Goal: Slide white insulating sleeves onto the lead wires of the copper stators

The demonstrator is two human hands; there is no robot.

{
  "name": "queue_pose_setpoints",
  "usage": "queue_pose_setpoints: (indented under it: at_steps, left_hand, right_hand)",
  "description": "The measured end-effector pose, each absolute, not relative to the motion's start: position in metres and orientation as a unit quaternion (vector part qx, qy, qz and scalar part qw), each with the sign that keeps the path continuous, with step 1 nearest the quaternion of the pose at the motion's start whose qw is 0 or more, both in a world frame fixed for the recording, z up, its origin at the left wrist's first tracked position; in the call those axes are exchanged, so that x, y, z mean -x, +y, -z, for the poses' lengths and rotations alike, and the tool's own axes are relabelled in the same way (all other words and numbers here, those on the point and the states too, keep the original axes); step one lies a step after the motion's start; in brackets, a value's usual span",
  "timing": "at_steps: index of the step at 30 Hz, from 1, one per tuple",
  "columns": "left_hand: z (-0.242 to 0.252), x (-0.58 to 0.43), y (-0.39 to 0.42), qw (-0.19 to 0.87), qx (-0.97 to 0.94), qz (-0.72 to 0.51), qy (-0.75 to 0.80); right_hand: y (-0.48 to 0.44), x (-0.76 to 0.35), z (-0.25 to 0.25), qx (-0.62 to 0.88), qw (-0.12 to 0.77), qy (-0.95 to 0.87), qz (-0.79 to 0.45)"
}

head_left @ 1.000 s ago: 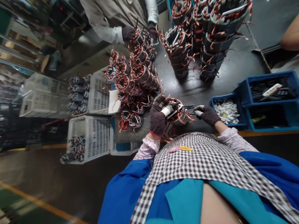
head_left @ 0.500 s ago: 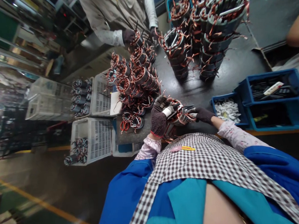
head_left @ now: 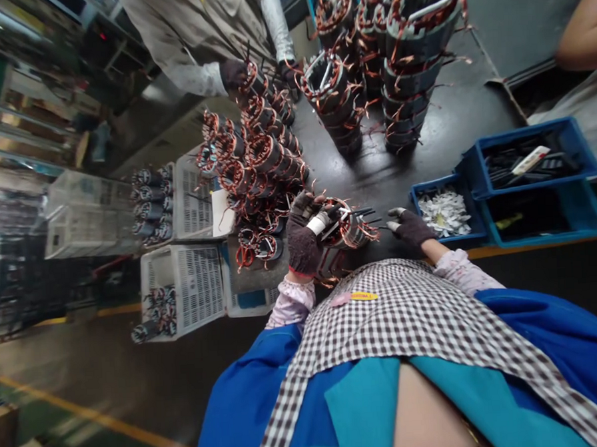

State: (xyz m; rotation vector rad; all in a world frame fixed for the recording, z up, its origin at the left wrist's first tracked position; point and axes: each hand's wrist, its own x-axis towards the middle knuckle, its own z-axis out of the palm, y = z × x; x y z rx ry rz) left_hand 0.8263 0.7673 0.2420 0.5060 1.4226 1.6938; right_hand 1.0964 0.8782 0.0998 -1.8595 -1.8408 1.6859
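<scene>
My left hand [head_left: 303,240], in a dark glove, is closed round a motor stator [head_left: 353,228] with copper windings, low over the bench in front of my apron. A white band or roll [head_left: 319,223] shows at the fingers of that hand; which it is I cannot tell. Thin black sleeves [head_left: 367,212] stick out from the stator toward the right. My right hand [head_left: 411,229], gloved with pale fingertips, is just right of those sleeve ends, apart from them. Its fingers are slightly spread, and nothing shows between them.
Several stators [head_left: 265,152] are piled on the left, with red-handled scissors [head_left: 245,256] below. Tall stator stacks [head_left: 412,101] stand at the back. Blue bins hold white pieces [head_left: 445,212] and black sleeves [head_left: 520,162]. Across the bench a co-worker's gloved hand [head_left: 234,77] touches a stator.
My right hand has drawn away from the black sleeves to the right. My left hand still holds the stator. The whole view has shifted slightly.
</scene>
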Motion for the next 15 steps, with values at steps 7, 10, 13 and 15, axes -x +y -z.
queue_pose_setpoints:
  at_steps: [7, 10, 13, 15]
  left_hand:
    - [-0.232, -0.82, 0.764, 0.412, -0.198, -0.681, 0.573]
    - [-0.228, -0.819, 0.765, 0.407, -0.209, -0.679, 0.574]
    - [-0.226, -0.819, 0.767, 0.407, -0.224, -0.68, 0.567]
    - [-0.225, -0.819, 0.767, 0.406, -0.226, -0.679, 0.568]
  right_hand:
    - [0.876, -1.089, -0.096, 0.606, 0.078, -0.572, -0.547]
    - [0.872, -1.091, -0.096, 0.604, 0.089, -0.569, -0.55]
    - [0.867, -1.083, -0.093, 0.596, 0.079, -0.569, -0.562]
    - [0.866, -1.075, -0.09, 0.587, 0.069, -0.575, -0.566]
